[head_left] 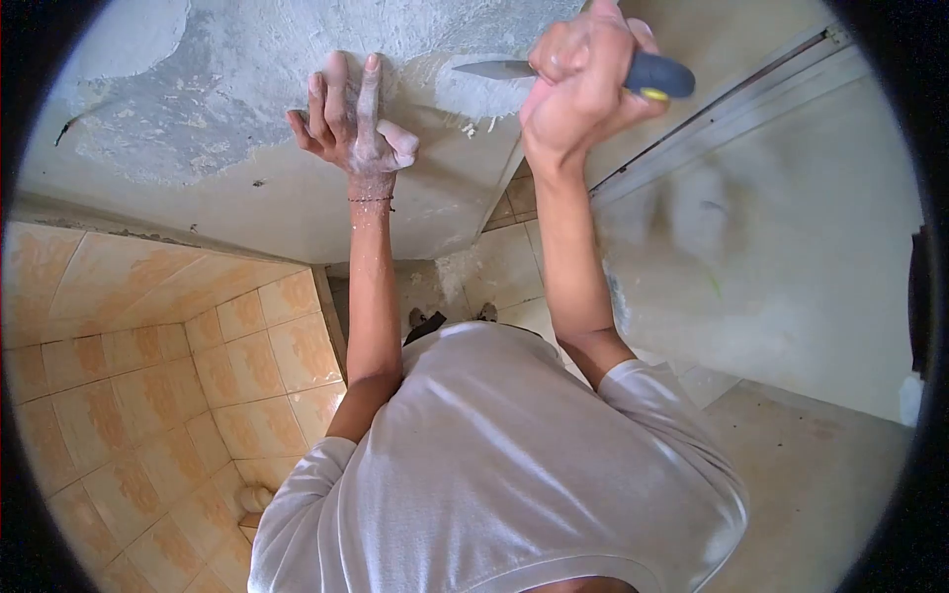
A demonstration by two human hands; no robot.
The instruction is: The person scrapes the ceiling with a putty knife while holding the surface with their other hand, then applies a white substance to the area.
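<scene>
My left hand (354, 124) rests against the wall (425, 178), its fingers spread and whitened with dust. A thin bracelet circles that wrist. My right hand (583, 84) is wrapped round the dark grey handle of a putty knife (660, 76), which has a yellow spot near its end. The knife's metal blade (494, 69) points left and lies at a pale scraped patch of the wall; whether its edge presses on the surface I cannot tell. Rough, bare grey plaster shows above and left of my left hand, with smoother cream paint below.
Orange-patterned tiles (129, 425) cover the recess at lower left. A pale door-like panel (761, 237) stands on the right, beside a metal-edged frame (722, 109). My shoes are on the tiled floor (504, 267), where whitish dust lies near the wall's foot.
</scene>
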